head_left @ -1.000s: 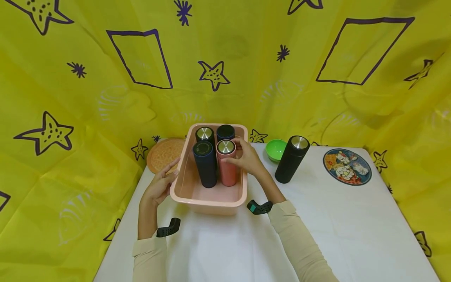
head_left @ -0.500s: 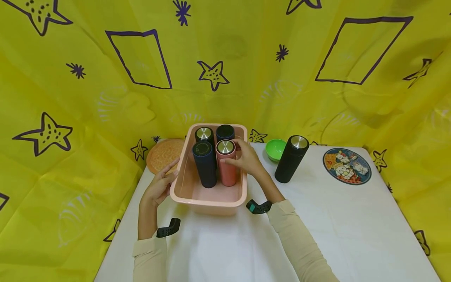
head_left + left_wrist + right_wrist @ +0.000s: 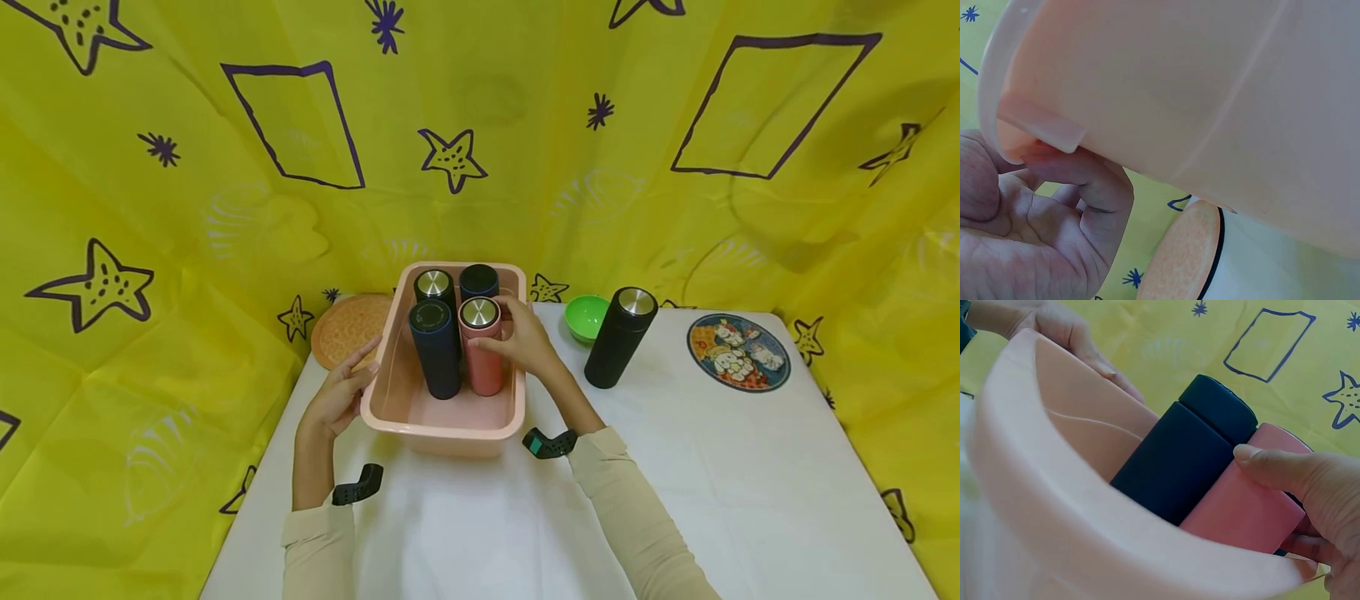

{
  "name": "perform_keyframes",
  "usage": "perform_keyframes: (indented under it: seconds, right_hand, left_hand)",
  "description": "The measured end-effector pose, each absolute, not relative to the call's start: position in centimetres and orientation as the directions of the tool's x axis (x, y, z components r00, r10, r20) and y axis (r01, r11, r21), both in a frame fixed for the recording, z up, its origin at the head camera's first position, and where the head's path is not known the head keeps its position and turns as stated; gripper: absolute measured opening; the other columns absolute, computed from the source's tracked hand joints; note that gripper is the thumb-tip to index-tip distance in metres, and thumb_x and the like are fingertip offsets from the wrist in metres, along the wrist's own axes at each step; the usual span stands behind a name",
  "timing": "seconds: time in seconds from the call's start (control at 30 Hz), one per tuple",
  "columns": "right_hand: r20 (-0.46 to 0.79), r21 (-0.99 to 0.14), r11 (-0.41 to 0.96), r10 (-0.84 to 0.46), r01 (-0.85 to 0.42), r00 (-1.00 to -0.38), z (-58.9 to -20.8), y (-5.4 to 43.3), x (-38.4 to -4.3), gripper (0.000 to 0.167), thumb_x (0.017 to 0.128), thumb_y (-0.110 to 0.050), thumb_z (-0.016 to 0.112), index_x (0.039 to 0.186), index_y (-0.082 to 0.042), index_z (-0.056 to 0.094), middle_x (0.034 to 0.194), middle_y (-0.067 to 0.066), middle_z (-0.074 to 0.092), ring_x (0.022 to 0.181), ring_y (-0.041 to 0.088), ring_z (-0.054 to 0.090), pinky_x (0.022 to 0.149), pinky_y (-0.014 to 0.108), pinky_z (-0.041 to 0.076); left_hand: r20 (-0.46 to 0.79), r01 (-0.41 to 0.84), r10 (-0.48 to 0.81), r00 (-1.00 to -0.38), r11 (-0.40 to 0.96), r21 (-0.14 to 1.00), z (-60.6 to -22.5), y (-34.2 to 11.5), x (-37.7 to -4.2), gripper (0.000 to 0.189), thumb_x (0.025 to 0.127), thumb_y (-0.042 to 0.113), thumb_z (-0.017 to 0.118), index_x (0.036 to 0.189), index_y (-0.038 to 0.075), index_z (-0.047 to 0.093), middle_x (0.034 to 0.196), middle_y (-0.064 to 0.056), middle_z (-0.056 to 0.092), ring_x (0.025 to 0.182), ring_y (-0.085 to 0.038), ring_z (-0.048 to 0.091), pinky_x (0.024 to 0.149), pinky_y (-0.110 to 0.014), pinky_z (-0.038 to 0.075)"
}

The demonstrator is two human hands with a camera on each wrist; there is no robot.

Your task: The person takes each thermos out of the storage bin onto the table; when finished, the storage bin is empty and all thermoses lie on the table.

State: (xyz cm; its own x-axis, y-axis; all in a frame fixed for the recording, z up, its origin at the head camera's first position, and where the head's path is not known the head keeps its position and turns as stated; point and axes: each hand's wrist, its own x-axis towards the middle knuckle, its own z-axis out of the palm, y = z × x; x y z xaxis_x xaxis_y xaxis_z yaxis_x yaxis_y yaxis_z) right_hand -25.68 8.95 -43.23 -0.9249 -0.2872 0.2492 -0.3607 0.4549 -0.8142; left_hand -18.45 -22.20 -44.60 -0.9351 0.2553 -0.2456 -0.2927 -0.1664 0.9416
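A peach plastic basin (image 3: 442, 431) is in the middle of the head view, with several vacuum flasks upright inside. My left hand (image 3: 341, 396) holds its left rim, fingers curled under the lip in the left wrist view. In the basin's front right, my right hand (image 3: 528, 337) grips a pink flask (image 3: 485, 371) near its silver-topped lid, thumb in front and fingers behind. Left of that flask stands a navy one (image 3: 440, 367). Behind them are a black flask with a silver lid (image 3: 434, 285) and a dark-lidded flask (image 3: 480, 282), their lower parts hidden.
Right of the basin a black flask (image 3: 617, 346) stands on the white table (image 3: 720, 467), beside a green bowl (image 3: 581, 321). A round cartoon-printed mat (image 3: 738, 353) lies farther right. An orange round board (image 3: 341, 333) is partly behind the basin. Yellow printed cloth (image 3: 517, 108) surrounds the table.
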Motion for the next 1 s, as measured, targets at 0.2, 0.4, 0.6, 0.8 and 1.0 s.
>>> perform_keyframes:
  seconds: [0.2, 0.4, 0.6, 0.8, 1.0]
  right_hand:
    - [0.243, -0.807, 0.475, -0.276, -0.352, -0.930, -43.1, 8.6, -25.7, 0.077, 0.071, -0.030, 0.088, 0.134, -0.007, 0.049, 0.131, 0.011, 0.059, 0.122, 0.029, 0.057, 0.122, 0.055, 0.000]
    - [0.305, -0.773, 0.494, -0.263, -0.399, -0.915, -43.6, 8.5, -25.5, 0.074, 0.071, -0.031, 0.088, 0.130, -0.005, 0.051, 0.127, 0.011, 0.060, 0.125, 0.029, 0.054, 0.122, 0.055, 0.007]
    - [0.341, -0.761, 0.498, -0.237, -0.415, -0.910, -44.0, 8.5, -25.0, 0.073, 0.070, -0.029, 0.089, 0.127, -0.004, 0.051, 0.123, 0.013, 0.061, 0.123, 0.030, 0.054, 0.123, 0.050, 0.010]
    - [0.319, -0.792, 0.471, -0.224, -0.388, -0.921, -44.2, 8.7, -24.6, 0.071, 0.071, -0.028, 0.088, 0.128, -0.007, 0.050, 0.121, 0.013, 0.059, 0.117, 0.029, 0.055, 0.118, 0.049, 0.029]
    - [0.312, -0.817, 0.434, -0.224, -0.381, -0.924, -44.1, 8.9, -24.2, 0.071, 0.072, -0.026, 0.088, 0.129, -0.009, 0.049, 0.121, 0.013, 0.059, 0.116, 0.029, 0.055, 0.105, 0.050, 0.043]
  left_hand:
    - [-0.238, -0.283, 0.252, -0.938, -0.162, 0.945, -44.3, -22.3, -18.6, 0.058, 0.104, 0.011, 0.045, 0.157, 0.018, 0.022, 0.094, 0.005, 0.069, 0.062, -0.007, 0.057, 0.060, -0.019, 0.054]
    - [-0.236, -0.284, 0.250, -0.939, -0.180, 0.942, -44.6, -22.2, -18.5, 0.057, 0.104, 0.011, 0.044, 0.157, 0.018, 0.023, 0.079, 0.003, 0.064, 0.056, -0.007, 0.053, 0.052, -0.018, 0.048]
    - [-0.241, -0.287, 0.243, -0.940, -0.176, 0.942, -44.8, -22.2, -18.6, 0.056, 0.104, 0.011, 0.045, 0.156, 0.018, 0.024, 0.080, 0.003, 0.064, 0.058, -0.007, 0.053, 0.054, -0.018, 0.048]
    - [-0.246, -0.288, 0.232, -0.941, -0.167, 0.943, -44.7, -22.2, -18.5, 0.057, 0.104, 0.013, 0.047, 0.156, 0.019, 0.025, 0.091, 0.004, 0.068, 0.064, -0.007, 0.058, 0.060, -0.020, 0.054]
    - [-0.256, -0.296, 0.232, -0.938, -0.156, 0.942, -44.6, -22.1, -18.4, 0.058, 0.103, 0.014, 0.048, 0.156, 0.019, 0.024, 0.096, 0.003, 0.067, 0.062, -0.007, 0.057, 0.061, -0.021, 0.056]
